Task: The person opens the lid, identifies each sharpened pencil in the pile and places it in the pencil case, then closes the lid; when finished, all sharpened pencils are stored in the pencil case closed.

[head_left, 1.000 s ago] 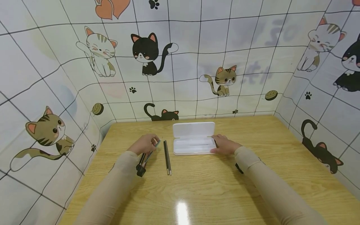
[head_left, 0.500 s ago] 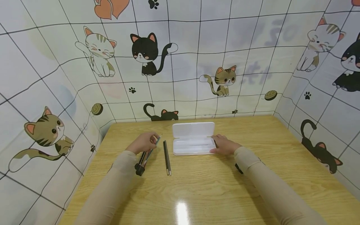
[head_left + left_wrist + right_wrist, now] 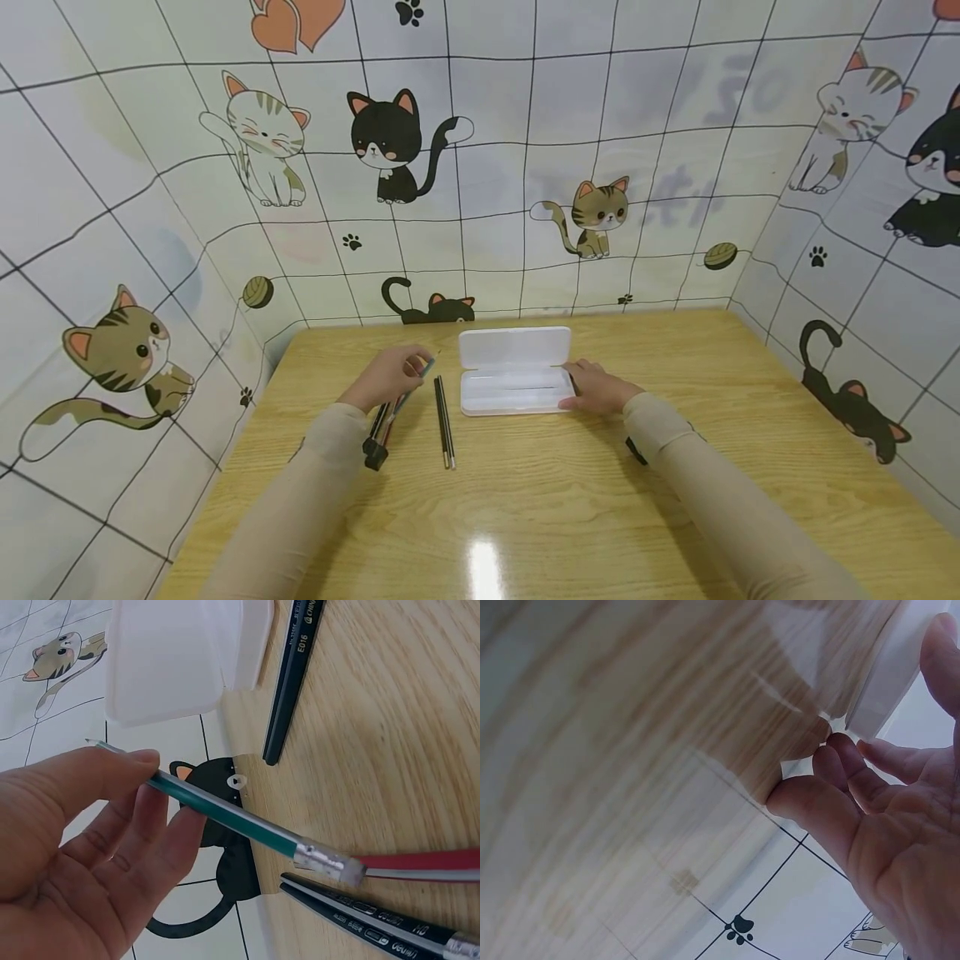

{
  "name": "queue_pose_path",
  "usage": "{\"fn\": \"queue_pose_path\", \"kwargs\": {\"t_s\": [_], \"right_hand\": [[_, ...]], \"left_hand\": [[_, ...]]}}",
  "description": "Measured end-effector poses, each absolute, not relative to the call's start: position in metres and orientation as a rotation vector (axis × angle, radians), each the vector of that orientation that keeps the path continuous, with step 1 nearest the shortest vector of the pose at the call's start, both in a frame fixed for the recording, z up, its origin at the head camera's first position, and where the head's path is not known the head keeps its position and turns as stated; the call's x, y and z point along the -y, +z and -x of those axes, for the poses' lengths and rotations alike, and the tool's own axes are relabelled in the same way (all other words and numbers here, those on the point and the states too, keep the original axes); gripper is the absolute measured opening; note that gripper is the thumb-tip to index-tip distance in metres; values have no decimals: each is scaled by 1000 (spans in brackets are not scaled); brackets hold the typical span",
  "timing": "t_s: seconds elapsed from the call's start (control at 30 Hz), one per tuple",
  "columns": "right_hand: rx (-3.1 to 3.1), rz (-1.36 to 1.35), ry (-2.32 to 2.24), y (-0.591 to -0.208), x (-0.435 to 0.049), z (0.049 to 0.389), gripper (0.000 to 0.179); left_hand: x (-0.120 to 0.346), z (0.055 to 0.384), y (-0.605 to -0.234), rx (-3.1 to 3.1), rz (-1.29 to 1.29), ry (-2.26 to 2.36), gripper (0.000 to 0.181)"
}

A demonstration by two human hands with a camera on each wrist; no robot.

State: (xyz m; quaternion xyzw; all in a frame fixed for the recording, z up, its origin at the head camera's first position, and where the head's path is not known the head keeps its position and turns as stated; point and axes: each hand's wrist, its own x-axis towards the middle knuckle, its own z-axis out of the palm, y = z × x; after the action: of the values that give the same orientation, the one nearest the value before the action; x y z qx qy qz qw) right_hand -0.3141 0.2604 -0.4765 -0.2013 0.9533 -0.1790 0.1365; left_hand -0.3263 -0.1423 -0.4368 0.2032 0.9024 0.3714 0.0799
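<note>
One red pencil (image 3: pixel 427 862) and two black pencils (image 3: pixel 375 913) are seen just below the left hand (image 3: pixel 386 379), by which one green pencil (image 3: pixel 225 812) is pinched aslant. Two dark pencils (image 3: pixel 443 421) are laid between that hand and one open white case (image 3: pixel 510 410), gripped at its right end by the right hand (image 3: pixel 597 389). The wood-grain table (image 3: pixel 525 500) is enclosed by cat-printed walls (image 3: pixel 495 192).

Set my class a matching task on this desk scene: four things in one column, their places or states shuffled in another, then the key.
Things
1. Green pencil
2. White case
3. Two dark pencils
4. Right hand

Places and states
A. Lying between the left hand and the case
B. Standing with its lid open
C. At the case's right end
D. Held in the left hand

Pairs: 1-D, 2-B, 3-A, 4-C
</note>
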Motion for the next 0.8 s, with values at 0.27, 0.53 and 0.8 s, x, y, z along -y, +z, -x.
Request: {"fn": "queue_pose_path", "kwargs": {"t_s": [0.27, 0.53, 0.8], "right_hand": [[-2762, 579, -502, -477, -260, 314, 80], [-2767, 587, -520, -477, -260, 314, 79], [-2770, 579, -508, -477, -260, 313, 80]], "left_hand": [[139, 326, -433, -2748, -677, 1116, 35], [138, 331, -437, -2815, -671, 1188, 37], [136, 334, -441, -2842, -657, 1332, 40]]}}
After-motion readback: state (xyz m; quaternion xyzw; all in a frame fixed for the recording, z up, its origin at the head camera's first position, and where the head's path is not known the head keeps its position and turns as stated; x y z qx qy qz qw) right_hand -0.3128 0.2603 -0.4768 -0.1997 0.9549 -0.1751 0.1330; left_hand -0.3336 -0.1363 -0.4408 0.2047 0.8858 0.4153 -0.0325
